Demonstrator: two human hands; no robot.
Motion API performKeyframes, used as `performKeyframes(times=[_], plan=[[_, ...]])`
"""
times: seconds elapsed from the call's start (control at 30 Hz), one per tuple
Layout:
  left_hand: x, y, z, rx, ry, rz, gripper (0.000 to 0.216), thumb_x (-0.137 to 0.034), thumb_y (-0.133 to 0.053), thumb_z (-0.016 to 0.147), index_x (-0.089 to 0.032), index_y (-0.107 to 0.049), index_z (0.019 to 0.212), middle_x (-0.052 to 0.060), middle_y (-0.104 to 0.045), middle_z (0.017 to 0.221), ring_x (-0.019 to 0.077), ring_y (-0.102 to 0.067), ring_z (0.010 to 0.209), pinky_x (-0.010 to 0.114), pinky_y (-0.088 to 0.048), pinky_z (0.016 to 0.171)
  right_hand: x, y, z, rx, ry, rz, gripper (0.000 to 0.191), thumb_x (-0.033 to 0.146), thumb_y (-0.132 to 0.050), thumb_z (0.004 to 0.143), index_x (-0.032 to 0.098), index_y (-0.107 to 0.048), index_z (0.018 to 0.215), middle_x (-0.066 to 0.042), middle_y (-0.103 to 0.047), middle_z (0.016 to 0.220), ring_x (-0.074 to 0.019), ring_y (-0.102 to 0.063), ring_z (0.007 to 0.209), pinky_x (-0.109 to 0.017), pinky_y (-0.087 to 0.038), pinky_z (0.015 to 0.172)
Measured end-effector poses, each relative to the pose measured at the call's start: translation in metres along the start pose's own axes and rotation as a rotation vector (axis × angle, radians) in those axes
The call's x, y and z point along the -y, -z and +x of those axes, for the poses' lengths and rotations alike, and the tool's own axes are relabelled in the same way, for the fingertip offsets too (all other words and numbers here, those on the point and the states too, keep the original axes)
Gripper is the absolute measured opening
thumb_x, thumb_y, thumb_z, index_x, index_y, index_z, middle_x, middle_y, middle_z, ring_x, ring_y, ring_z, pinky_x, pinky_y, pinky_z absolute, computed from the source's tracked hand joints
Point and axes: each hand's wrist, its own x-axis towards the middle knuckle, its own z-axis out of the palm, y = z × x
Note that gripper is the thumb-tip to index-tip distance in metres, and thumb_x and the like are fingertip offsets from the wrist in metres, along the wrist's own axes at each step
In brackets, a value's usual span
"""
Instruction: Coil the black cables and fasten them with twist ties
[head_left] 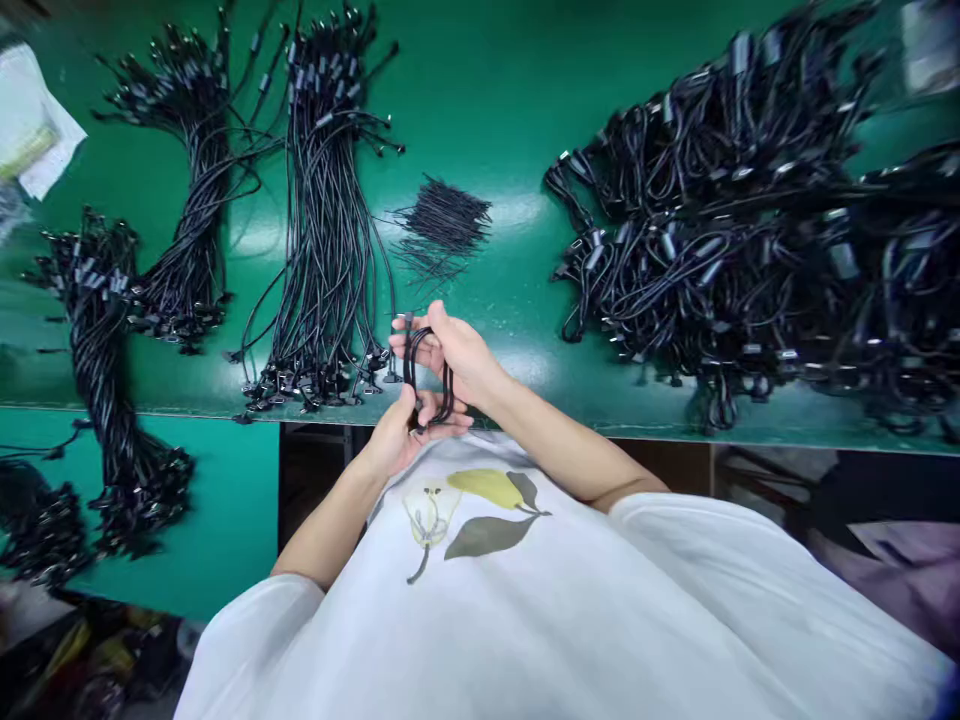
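Observation:
A black cable (427, 375) is looped into a small coil between both my hands, just in front of the green table's near edge. My right hand (450, 350) grips the top of the coil with fingers curled round it. My left hand (405, 430) pinches the coil's lower end. Just beyond my hands lies a long bundle of straight black cables (326, 230) with connectors at both ends. A small heap of black twist ties (442, 225) lies past my right hand.
A big tangled pile of coiled black cables (750, 220) covers the right of the green table (495, 90). More straight cable bundles (187, 200) lie at the left; one bundle (105, 380) hangs over the edge. White packaging (34, 130) sits far left.

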Motion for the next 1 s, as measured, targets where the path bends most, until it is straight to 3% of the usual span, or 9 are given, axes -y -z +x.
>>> performKeyframes(times=[0.13,0.23,0.33,0.47,0.67,0.83,1.0], plan=[[0.013,-0.008,-0.007,0.016,-0.049,-0.036,0.05,-0.058,-0.069,0.078,-0.015,-0.048,0.063,0.006,-0.063,0.081,0.0156,-0.063,0.074,0.029,-0.051,0.073,0.009,-0.008,-0.009,0.016,0.089,0.025,0.052,0.064,-0.07,0.073,0.021,-0.043,0.082,0.008,-0.048,0.072,0.0007,-0.038,0.044,-0.014,-0.035,0.042],[0.014,-0.01,-0.002,-0.004,-0.153,-0.016,0.039,-0.054,-0.068,0.081,-0.019,-0.054,0.086,0.0,-0.059,0.076,0.0115,-0.054,0.063,0.027,-0.045,0.064,0.016,-0.012,-0.008,0.015,0.132,-0.023,0.044,0.059,-0.067,0.081,0.021,-0.044,0.084,0.01,-0.042,0.068,0.002,-0.025,0.04,-0.013,-0.021,0.036],[0.009,-0.006,0.005,0.022,-0.213,0.188,0.041,-0.055,-0.067,0.082,-0.02,-0.054,0.099,-0.001,-0.056,0.074,0.0117,-0.051,0.063,0.027,-0.042,0.063,0.017,-0.013,-0.002,0.015,0.091,-0.092,0.043,0.06,-0.06,0.085,0.019,-0.047,0.082,0.01,-0.038,0.065,0.0017,-0.021,0.039,-0.013,-0.014,0.035],[0.002,0.0,0.011,-0.007,-0.259,0.539,0.042,-0.057,-0.065,0.083,-0.016,-0.054,0.084,-0.003,-0.048,0.067,0.0097,-0.048,0.059,0.026,-0.039,0.059,0.016,-0.01,0.002,0.052,0.045,-0.185,0.052,0.067,-0.054,0.085,0.017,-0.047,0.074,0.009,-0.036,0.061,0.001,-0.022,0.038,-0.014,-0.014,0.034],[0.002,-0.003,0.015,-0.005,-0.112,0.273,0.043,-0.054,-0.071,0.078,-0.017,-0.05,0.075,-0.008,-0.034,0.058,0.0053,-0.033,0.046,0.021,-0.028,0.047,0.035,-0.007,-0.012,0.104,-0.037,-0.262,0.048,0.063,-0.058,0.086,0.016,-0.05,0.079,0.007,-0.041,0.063,-0.0018,-0.036,0.046,-0.015,-0.034,0.042],[-0.004,-0.008,0.021,0.1,0.035,0.109,0.043,-0.055,-0.071,0.077,-0.014,-0.06,0.084,0.0,-0.049,0.067,0.0106,-0.047,0.058,0.026,-0.04,0.056,0.034,-0.007,-0.012,-0.017,0.105,-0.206,0.043,0.06,-0.052,0.091,0.019,-0.046,0.08,0.012,-0.023,0.056,-0.0016,-0.013,0.041,-0.013,-0.013,0.036],[-0.014,-0.006,0.027,0.085,0.001,0.131,0.033,-0.042,-0.074,0.077,-0.012,-0.064,0.086,0.001,-0.053,0.066,0.0122,-0.049,0.06,0.026,-0.042,0.058,0.034,-0.005,-0.002,0.041,0.088,-0.225,0.041,0.056,-0.052,0.092,0.019,-0.044,0.077,0.012,-0.022,0.053,-0.0017,-0.01,0.041,-0.013,-0.01,0.035]])
